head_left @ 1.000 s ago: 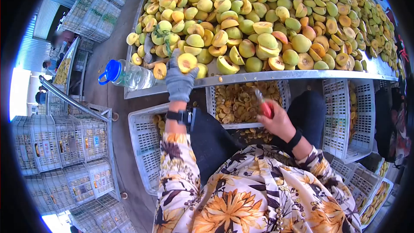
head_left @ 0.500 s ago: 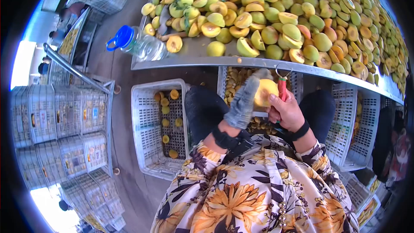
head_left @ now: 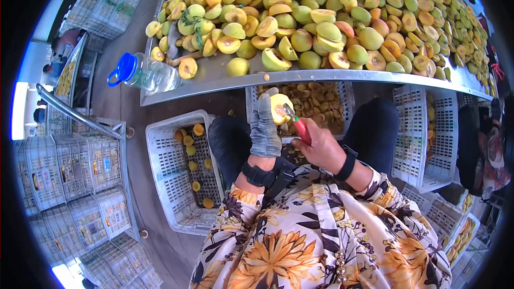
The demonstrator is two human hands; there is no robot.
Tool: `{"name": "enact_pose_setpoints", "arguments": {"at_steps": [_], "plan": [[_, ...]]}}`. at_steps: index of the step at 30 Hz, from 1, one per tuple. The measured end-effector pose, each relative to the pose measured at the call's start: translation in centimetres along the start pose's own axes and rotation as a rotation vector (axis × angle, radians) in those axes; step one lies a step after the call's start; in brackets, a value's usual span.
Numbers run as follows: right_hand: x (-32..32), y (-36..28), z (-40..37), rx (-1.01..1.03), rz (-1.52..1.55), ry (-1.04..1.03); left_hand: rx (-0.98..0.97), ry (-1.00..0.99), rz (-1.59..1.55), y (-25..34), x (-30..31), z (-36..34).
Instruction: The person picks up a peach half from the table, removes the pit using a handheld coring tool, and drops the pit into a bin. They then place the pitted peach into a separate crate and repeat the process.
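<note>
My left hand [head_left: 265, 128], in a grey glove, is closed around a yellow peach half [head_left: 278, 108] with its cut face turned right. In my bare right hand [head_left: 323, 147] is a red-handled pitting tool [head_left: 302, 129] with a green collar. Its curved metal head touches the middle of the cut face. Both hands are over my lap, just in front of the table edge. Below them, a crate of peach scraps [head_left: 316, 108] stands between my knees.
A metal table [head_left: 214, 77] bears a large heap of peach halves [head_left: 342, 16]. A blue-capped water bottle [head_left: 155, 75] lies at its left corner. To my left stands a white crate [head_left: 160, 174] with several halves inside; other crates [head_left: 423, 144] stand at right. Stacked crates [head_left: 69, 166] fill the far left.
The pitting tool's looped head has swung down from upright onto the cut face. The peach half has turned, and both hands appear further left in the shifted view.
</note>
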State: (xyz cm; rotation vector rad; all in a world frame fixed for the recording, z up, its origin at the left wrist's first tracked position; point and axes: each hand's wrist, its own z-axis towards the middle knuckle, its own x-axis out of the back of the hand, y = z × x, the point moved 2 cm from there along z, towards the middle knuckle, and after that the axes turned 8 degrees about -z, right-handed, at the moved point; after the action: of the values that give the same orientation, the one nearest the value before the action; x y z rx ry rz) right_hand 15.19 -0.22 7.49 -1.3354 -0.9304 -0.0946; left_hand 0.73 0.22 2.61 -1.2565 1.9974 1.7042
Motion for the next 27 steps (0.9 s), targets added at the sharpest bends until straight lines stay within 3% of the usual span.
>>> {"name": "enact_pose_setpoints", "arguments": {"at_steps": [6, 8, 10, 12, 14, 17, 18, 20, 27], "plan": [[-0.4, 0.7, -0.4, -0.086, -0.072, 0.010, -0.099, -0.061, 0.165, -0.2, -2.0, -1.4], [-0.4, 0.5, -0.6, -0.102, -0.075, 0.032, -0.226, -0.100, 0.318, 0.0, -2.6, -1.5], [-0.7, 0.3, -1.0, -0.217, -0.019, 0.009, -0.238, -0.129, 0.380, 0.0, -3.4, -2.1], [-0.9, 0.2, -1.1, -0.199, -0.033, 0.088, -0.270, -0.146, 0.458, 0.0, -3.9, -2.2], [-1.0, 0.2, -0.9, -0.110, -0.002, 0.003, -0.269, -0.148, 0.506, 0.4, -3.5, -1.3], [-0.5, -0.1, -0.7, -0.065, -0.122, -0.082, 0.142, -0.132, 0.183, 0.6, -1.9, 0.3], [-0.5, -0.2, -0.6, -0.036, -0.225, -0.103, 0.141, -0.128, 0.184, 0.9, -1.4, 0.6], [-0.2, -0.1, 0.1, -0.010, -0.251, -0.120, 0.315, -0.183, 0.014, 1.1, -1.3, 0.8], [0.0, 0.2, 0.9, -0.040, -0.187, 0.027, 0.042, 0.027, -0.019, -1.1, 0.1, 2.1]]}}
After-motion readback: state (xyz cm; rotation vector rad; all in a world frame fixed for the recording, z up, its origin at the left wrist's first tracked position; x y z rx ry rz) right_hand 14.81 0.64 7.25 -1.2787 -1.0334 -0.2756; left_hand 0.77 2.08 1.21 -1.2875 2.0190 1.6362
